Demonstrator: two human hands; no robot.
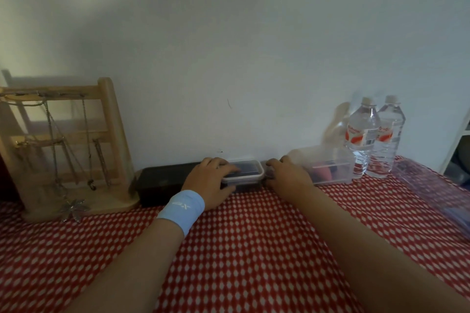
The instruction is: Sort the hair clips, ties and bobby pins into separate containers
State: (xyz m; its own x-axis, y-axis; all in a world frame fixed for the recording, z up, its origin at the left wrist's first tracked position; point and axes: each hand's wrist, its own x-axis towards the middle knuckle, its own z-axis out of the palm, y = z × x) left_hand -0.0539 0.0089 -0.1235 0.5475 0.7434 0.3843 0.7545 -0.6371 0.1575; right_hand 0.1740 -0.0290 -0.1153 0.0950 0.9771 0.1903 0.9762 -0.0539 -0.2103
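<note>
Left grip [211, 180] and right grip [287, 175] hold one lidded container [250, 173]; two bottles [362, 134] nearby.

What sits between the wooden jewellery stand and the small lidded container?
A long black box, seen in the head view; the left hand overlaps its right end.

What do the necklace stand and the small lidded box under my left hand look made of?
Necklace stand: pale unpainted wood with a matte finish; the grain and a rounded post show. Small lidded box: probably plastic; the glossy lid is see-through with a whitish rim, and the body looks dark.
</note>
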